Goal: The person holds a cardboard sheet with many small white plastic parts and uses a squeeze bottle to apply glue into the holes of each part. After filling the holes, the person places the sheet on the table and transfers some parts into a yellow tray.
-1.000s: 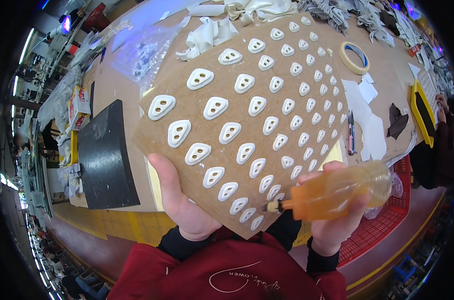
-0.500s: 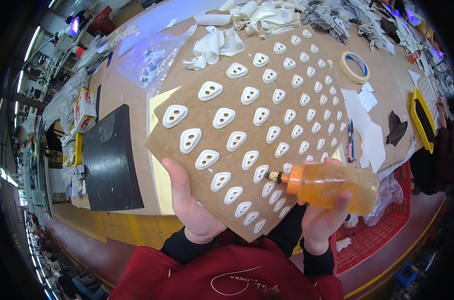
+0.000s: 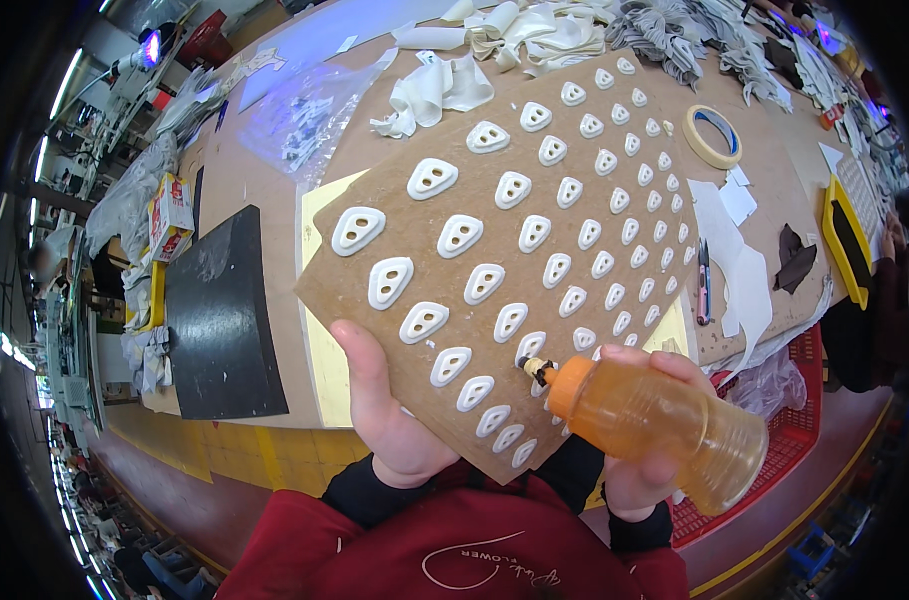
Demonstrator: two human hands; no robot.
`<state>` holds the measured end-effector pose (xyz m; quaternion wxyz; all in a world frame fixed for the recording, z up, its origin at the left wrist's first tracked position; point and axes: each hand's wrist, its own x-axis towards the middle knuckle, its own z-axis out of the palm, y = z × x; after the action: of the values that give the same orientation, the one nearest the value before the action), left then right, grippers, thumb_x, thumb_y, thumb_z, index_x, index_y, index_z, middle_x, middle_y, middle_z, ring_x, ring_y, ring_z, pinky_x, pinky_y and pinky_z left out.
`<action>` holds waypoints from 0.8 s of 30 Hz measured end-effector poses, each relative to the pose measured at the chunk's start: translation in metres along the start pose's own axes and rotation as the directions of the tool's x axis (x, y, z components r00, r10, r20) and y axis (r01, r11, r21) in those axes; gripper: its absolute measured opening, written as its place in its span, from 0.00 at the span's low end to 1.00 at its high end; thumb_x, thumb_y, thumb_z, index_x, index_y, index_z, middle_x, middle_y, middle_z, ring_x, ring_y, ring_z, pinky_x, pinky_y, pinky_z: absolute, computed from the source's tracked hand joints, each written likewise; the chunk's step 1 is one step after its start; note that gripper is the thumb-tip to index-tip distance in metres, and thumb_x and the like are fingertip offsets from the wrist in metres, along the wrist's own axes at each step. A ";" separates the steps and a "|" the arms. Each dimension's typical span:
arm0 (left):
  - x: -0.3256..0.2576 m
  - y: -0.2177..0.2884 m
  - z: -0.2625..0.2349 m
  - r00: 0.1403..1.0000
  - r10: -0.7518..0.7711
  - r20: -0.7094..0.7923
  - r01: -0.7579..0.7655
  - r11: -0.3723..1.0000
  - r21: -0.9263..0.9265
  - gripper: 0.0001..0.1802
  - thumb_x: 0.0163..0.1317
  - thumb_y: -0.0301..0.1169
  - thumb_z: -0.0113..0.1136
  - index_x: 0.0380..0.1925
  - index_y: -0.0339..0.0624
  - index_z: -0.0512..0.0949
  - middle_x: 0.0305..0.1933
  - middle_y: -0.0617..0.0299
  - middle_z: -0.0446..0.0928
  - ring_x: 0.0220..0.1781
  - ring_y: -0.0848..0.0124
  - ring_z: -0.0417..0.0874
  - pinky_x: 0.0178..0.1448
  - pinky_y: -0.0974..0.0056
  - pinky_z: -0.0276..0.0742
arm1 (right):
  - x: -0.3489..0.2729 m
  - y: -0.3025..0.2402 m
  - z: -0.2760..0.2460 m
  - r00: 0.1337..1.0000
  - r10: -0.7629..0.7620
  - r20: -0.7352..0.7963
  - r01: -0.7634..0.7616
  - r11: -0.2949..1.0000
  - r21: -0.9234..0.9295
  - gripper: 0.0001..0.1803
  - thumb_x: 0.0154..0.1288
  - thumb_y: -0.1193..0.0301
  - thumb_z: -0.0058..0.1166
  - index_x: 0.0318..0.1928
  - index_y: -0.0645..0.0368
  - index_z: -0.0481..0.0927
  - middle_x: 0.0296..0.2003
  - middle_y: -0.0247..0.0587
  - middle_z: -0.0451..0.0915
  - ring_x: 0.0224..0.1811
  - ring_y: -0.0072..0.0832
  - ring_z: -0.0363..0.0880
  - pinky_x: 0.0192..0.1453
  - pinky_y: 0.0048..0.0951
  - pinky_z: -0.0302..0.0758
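A brown board (image 3: 374,285) is tilted up in front of me, bearing rows of white rounded-triangle pieces (image 3: 460,236), each with small holes. My left hand (image 3: 389,425) grips the board's near left edge, thumb along its face and fingers hidden behind. In my right hand (image 3: 644,470) is a clear squeeze bottle (image 3: 664,415) with an orange cap, holding amber liquid. The bottle lies tilted, its dark-smeared nozzle (image 3: 536,370) pointing left at a white piece in the lower rows. Whether the tip touches that piece I cannot tell.
Behind the board, the table carries cream leather pieces (image 3: 439,95), a tape roll (image 3: 711,137) and a pink pen (image 3: 703,290). A black mat (image 3: 224,320) lies left and a yellow tray (image 3: 844,240) right. Below the table's right side stands a red basket (image 3: 799,440).
The bottle has swung so its base is lower, and its nozzle has shifted slightly down and left. The board has moved slightly right; my left hand keeps its grip.
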<state>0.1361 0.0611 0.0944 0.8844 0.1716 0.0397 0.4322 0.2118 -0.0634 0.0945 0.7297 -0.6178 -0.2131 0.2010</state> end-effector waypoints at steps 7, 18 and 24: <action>-0.001 0.000 0.001 1.000 0.011 -0.019 -0.011 1.000 -0.005 0.31 0.64 0.51 0.38 0.60 0.43 0.55 0.58 0.51 0.62 0.57 0.57 0.67 0.59 0.51 0.65 | 0.013 0.008 -0.016 0.966 -0.151 0.212 0.105 0.972 0.212 0.42 0.44 0.59 0.66 0.55 0.66 0.60 0.51 0.54 0.69 0.52 0.35 0.71 0.51 0.30 0.72; 0.003 -0.003 0.007 1.000 -0.014 0.017 0.016 0.994 -0.104 0.31 0.64 0.51 0.39 0.60 0.43 0.55 0.58 0.52 0.62 0.58 0.57 0.67 0.59 0.51 0.65 | 0.016 0.007 -0.010 0.993 -0.113 0.023 0.113 0.994 0.010 0.40 0.48 0.49 0.58 0.52 0.67 0.61 0.44 0.55 0.73 0.48 0.37 0.74 0.49 0.33 0.73; 0.000 -0.001 0.001 1.000 -0.002 -0.031 0.001 1.000 -0.023 0.31 0.64 0.52 0.38 0.60 0.43 0.55 0.59 0.52 0.62 0.58 0.58 0.67 0.59 0.51 0.65 | 0.012 0.009 -0.015 0.997 -0.077 0.031 0.072 0.990 0.122 0.38 0.48 0.58 0.62 0.53 0.67 0.61 0.47 0.53 0.72 0.49 0.35 0.73 0.50 0.30 0.72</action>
<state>0.1371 0.0607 0.0950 0.8860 0.1546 0.0483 0.4345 0.2299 -0.0677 0.0846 0.7689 -0.5605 -0.2363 0.1970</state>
